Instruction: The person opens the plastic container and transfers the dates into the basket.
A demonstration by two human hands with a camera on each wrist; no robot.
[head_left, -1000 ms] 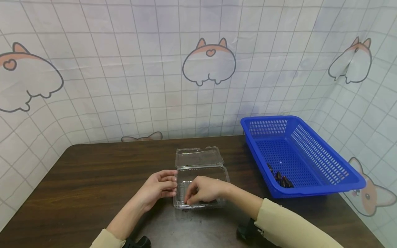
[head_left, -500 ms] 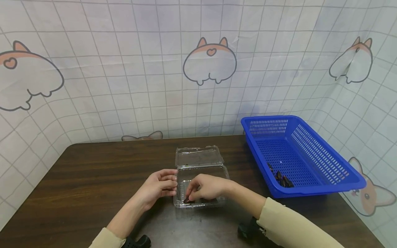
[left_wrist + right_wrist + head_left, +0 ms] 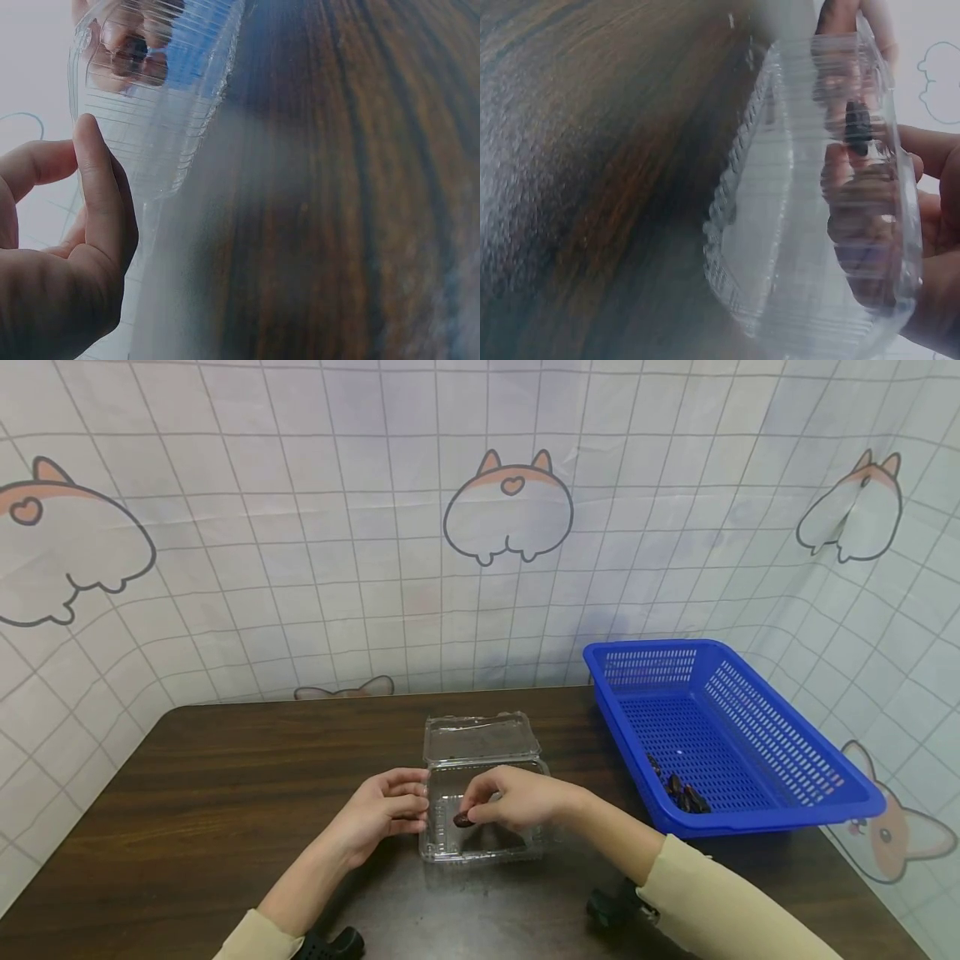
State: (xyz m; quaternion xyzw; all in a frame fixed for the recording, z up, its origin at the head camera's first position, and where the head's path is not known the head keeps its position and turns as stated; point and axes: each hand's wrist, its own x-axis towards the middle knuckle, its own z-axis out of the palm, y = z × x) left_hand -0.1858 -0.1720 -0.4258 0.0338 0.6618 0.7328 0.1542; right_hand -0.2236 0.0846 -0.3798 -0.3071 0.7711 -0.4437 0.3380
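Observation:
A clear plastic clamshell box (image 3: pixel 444 853) sits on the table with its lid (image 3: pixel 480 740) folded back. My right hand (image 3: pixel 521 797) is over the box, thumb and fingers pinching a dark brown date (image 3: pixel 462 819). Through the clear wall in the right wrist view, the date (image 3: pixel 859 127) shows dark between the fingertips. My left hand (image 3: pixel 390 810) rests its fingertips against the left side of the box. In the left wrist view one finger (image 3: pixel 97 180) lies along the outer wall. The right hand hides part of the box's inside.
A blue plastic basket (image 3: pixel 780 820) stands at the right of the table, with several dark dates (image 3: pixel 688 797) in its near left corner. The dark wood table (image 3: pixel 247 793) ends at a white patterned cloth wall (image 3: pixel 360 593) behind.
My right hand has risen from the bottom of the box, bringing up the date, which now shows between its fingertips. The left hand has stayed at the box's left side.

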